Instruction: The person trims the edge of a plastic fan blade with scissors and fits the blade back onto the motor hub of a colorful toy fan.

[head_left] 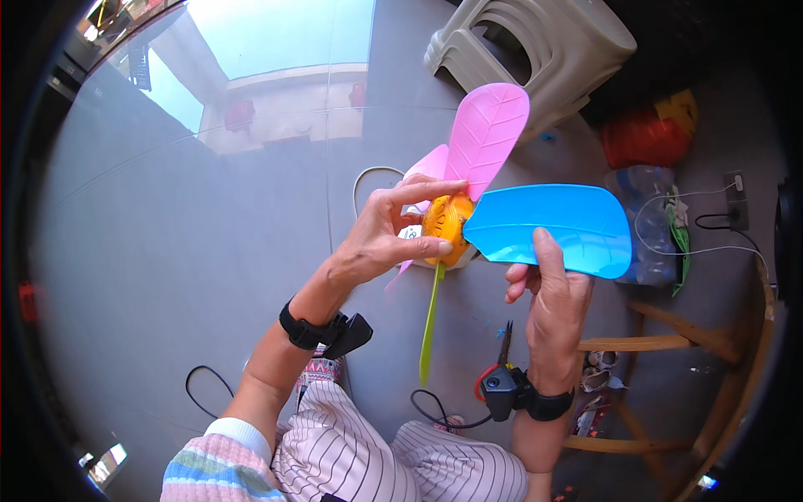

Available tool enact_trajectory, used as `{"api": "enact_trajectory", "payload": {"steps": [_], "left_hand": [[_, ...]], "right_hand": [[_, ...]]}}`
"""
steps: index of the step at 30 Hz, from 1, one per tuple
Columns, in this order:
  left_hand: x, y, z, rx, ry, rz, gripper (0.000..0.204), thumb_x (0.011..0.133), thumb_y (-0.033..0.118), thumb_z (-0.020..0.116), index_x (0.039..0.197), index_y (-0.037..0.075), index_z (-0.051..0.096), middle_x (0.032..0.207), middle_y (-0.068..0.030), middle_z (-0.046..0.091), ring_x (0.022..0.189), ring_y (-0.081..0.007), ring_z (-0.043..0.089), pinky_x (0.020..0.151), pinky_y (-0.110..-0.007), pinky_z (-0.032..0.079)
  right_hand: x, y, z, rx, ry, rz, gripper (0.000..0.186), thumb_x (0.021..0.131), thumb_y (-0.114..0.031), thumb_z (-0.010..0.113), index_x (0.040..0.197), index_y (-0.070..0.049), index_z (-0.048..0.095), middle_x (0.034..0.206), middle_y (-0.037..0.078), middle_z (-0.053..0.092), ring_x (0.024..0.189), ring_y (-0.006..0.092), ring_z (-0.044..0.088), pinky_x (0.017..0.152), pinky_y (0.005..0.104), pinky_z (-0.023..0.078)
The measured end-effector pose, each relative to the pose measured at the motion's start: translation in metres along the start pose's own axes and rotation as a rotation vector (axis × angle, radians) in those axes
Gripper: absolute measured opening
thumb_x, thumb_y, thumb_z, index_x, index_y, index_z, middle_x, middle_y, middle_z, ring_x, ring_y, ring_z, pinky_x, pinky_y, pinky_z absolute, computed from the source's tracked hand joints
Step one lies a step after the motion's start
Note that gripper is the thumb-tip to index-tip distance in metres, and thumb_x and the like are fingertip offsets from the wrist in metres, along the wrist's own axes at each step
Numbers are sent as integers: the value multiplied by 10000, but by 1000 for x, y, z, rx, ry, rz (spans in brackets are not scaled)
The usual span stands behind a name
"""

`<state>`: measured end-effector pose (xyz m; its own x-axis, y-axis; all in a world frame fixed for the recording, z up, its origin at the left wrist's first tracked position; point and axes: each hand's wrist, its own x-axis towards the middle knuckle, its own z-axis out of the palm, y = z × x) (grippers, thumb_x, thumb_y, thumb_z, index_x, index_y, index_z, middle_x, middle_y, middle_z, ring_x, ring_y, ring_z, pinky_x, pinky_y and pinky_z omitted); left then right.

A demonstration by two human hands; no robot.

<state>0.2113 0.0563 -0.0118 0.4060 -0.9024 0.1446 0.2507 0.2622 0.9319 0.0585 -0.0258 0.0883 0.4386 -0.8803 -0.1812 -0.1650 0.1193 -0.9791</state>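
A round yellow hub (447, 219) with slots stands in front of me, carrying leaf-shaped plastic blades. My left hand (376, 230) grips it between the thumb and fingers. From the hub a pink blade (492, 130) points away from me, and a green blade (430, 330) hangs toward me, seen nearly edge-on. The blue blade (556, 219) stretches right, its narrow end at the hub; whether it is fastened there I cannot tell. My right hand (559, 305) holds its lower edge, thumb on top and fingers beneath. Paler pink pieces (431, 162) show partly behind the hub.
A beige plastic stool (585, 42) lies beyond the blades. To the right are a red and yellow bundle (648, 138), plastic bottles (648, 213), a wall socket (737, 201) with cables and a wooden frame (640, 343). Scissors (505, 341) lie on the floor near my right wrist.
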Motion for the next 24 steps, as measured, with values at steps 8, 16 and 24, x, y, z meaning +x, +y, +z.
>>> {"api": "enact_trajectory", "payload": {"steps": [8, 16, 24], "left_hand": [[3, -5, -2, -10, -28, 36, 616, 672, 407, 771, 1191, 133, 584, 1131, -110, 560, 1056, -227, 534, 886, -401, 485], [2, -4, 0, -19, -19, 37, 617, 663, 420, 772, 1182, 137, 593, 1106, -113, 559, 1042, -223, 535, 870, -387, 497], [3, -5, 0, -25, -23, 36, 621, 658, 415, 776, 1183, 138, 591, 1108, -112, 553, 1040, -220, 532, 868, -377, 500]], "right_hand": [[-16, 5, 16, -172, 136, -222, 186, 880, -176, 563, 925, 4, 553, 618, 68, 577, 455, 100, 518, 381, 206, 425], [-2, 7, 8, 31, 111, -86, 189, 879, -182, 562, 950, -10, 528, 601, 53, 553, 443, 101, 510, 394, 219, 428], [3, 13, 0, 152, 64, 40, 211, 875, -208, 561, 953, -17, 521, 592, 48, 544, 443, 101, 500, 395, 229, 427]]}}
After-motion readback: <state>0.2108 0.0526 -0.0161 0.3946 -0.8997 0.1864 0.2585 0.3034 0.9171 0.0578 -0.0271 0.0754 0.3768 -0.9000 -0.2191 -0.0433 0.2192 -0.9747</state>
